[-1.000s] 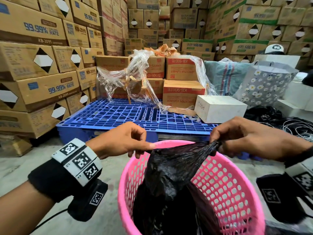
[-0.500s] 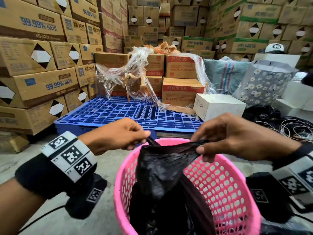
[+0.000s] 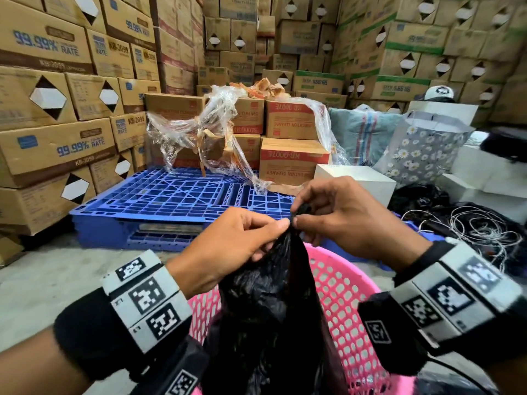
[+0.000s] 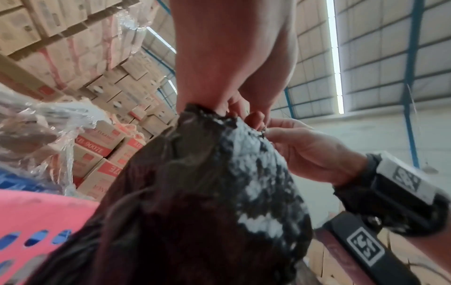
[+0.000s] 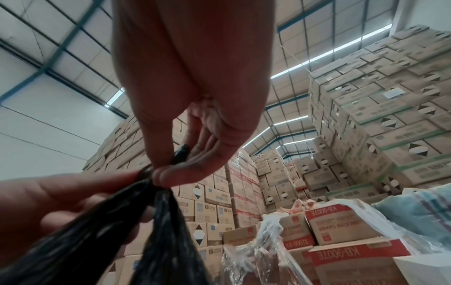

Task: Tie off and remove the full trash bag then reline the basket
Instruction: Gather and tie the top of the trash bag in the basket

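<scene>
A black trash bag (image 3: 273, 303) stands in the pink perforated basket (image 3: 342, 303), its top gathered into a narrow neck above the rim. My left hand (image 3: 242, 246) pinches that neck from the left, and my right hand (image 3: 336, 220) pinches the bunched tip from the right. Fingertips of both hands meet at the neck. In the right wrist view the right hand (image 5: 171, 164) holds a twisted black strand of the bag (image 5: 156, 221) between thumb and fingers. In the left wrist view the bag (image 4: 207, 192) fills the middle, with the left hand (image 4: 234, 108) gripping its top.
A blue plastic pallet (image 3: 176, 201) lies just beyond the basket, carrying red-labelled cartons (image 3: 291, 163) and loose clear wrap (image 3: 205, 138). Tall carton stacks (image 3: 57, 109) wall the left and back. A white box (image 3: 359, 183), a flowered bag (image 3: 425, 149) and tangled cord (image 3: 484, 232) sit to the right.
Both hands have come together, drawing the two spread edges of the bag mouth into one gathered neck lifted above the basket rim.
</scene>
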A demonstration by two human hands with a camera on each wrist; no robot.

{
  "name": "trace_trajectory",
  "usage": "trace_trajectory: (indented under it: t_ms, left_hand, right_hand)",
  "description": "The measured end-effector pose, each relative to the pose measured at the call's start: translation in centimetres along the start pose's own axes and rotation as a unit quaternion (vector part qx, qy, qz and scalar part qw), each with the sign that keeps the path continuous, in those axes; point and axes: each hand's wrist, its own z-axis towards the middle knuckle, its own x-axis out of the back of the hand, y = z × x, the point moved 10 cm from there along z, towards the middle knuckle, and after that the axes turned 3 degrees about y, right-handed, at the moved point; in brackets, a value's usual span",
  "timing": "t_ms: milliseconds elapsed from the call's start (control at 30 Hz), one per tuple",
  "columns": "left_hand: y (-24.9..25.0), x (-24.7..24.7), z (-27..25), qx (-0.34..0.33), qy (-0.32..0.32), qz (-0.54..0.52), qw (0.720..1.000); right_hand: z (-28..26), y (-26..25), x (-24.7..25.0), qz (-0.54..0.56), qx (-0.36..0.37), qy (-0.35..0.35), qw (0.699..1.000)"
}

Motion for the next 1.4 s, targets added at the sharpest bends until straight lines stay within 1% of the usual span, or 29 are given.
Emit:
trace_trajectory:
  t_ms: [167, 233, 300, 367, 400, 467, 500, 567, 633, 700, 767, 833, 900, 967, 1067, 1133, 1200, 1267, 1333, 1400]
  left_hand:
    - [1.2, 0.6, -0.7, -0.058, 0.023, 0.073, 0.995]
    - [1.4, 1.0, -0.7, -0.077, 0.033, 0.103, 0.991]
    - [1.4, 1.2, -0.6, -0.078, 0.029, 0.110, 0.990]
    - [1.2, 1.4, -0.6, -0.068, 0.013, 0.109, 0.992]
    - [1.1, 1.6, -0.5, -0.060, 0.004, 0.113, 0.992]
    - [0.5, 2.3, -0.4, -0.031, -0.001, 0.119, 0.992]
    - [0.0, 2.7, -0.3, -0.008, -0.002, 0.117, 0.993]
    - [-1.2, 2.9, -0.3, 0.046, -0.013, 0.105, 0.993]
    - [-2.4, 2.5, -0.4, 0.091, -0.030, 0.102, 0.990]
    - [-3.3, 2.1, -0.3, 0.122, -0.043, 0.089, 0.988]
    - [-3.7, 1.8, -0.4, 0.141, -0.064, 0.081, 0.985]
    - [-3.4, 1.3, -0.5, 0.137, -0.085, 0.081, 0.984]
    - [-2.8, 1.2, -0.5, 0.107, -0.086, 0.113, 0.984]
    - [-1.6, 1.0, -0.5, 0.054, -0.071, 0.177, 0.980]
    - [0.3, 0.5, -0.8, -0.030, -0.042, 0.260, 0.964]
    - [0.6, 0.1, -1.0, -0.050, -0.054, 0.296, 0.952]
    - [-0.2, 0.0, -0.9, -0.028, -0.078, 0.295, 0.952]
    - [-1.4, 0.1, -0.9, 0.018, -0.107, 0.230, 0.967]
    - [-2.1, 0.5, -0.9, 0.059, -0.107, 0.156, 0.980]
    - [-2.4, 0.9, -0.9, 0.080, -0.099, 0.113, 0.985]
  right_hand:
    - [0.2, 0.9, 0.4, 0.081, -0.022, 0.054, 0.995]
    - [0.3, 1.5, 0.1, 0.075, -0.031, 0.044, 0.996]
    - [0.2, 2.7, -1.1, 0.041, -0.058, -0.027, 0.997]
    - [-0.7, 3.5, -2.7, -0.011, -0.082, -0.110, 0.990]
    - [-1.3, 3.7, -3.5, -0.033, -0.088, -0.142, 0.985]
    - [-1.8, 3.5, -4.5, -0.057, -0.069, -0.161, 0.983]
    - [-1.8, 3.3, -4.7, -0.072, -0.048, -0.153, 0.984]
    - [-1.7, 2.7, -4.6, -0.153, -0.001, -0.119, 0.981]
    - [-1.8, 1.9, -4.1, -0.244, 0.042, -0.080, 0.966]
    - [-2.3, 1.0, -3.8, -0.268, 0.078, -0.063, 0.958]
    - [-2.7, 0.5, -3.9, -0.265, 0.106, -0.068, 0.956]
    - [-2.7, 0.3, -4.1, -0.236, 0.119, -0.076, 0.961]
    - [-2.5, 0.5, -4.1, -0.192, 0.106, -0.081, 0.972]
    - [-2.2, 1.4, -4.1, -0.141, 0.064, -0.097, 0.983]
    - [-2.0, 2.9, -4.4, -0.073, 0.006, -0.119, 0.990]
    - [-1.9, 3.5, -4.4, -0.045, -0.024, -0.125, 0.991]
    - [-1.9, 3.6, -4.3, -0.058, -0.024, -0.120, 0.991]
    - [-1.8, 3.1, -4.0, -0.111, 0.011, -0.095, 0.989]
    - [-1.8, 2.4, -3.3, -0.154, 0.043, -0.055, 0.986]
    - [-2.2, 1.5, -2.8, -0.154, 0.063, -0.034, 0.985]
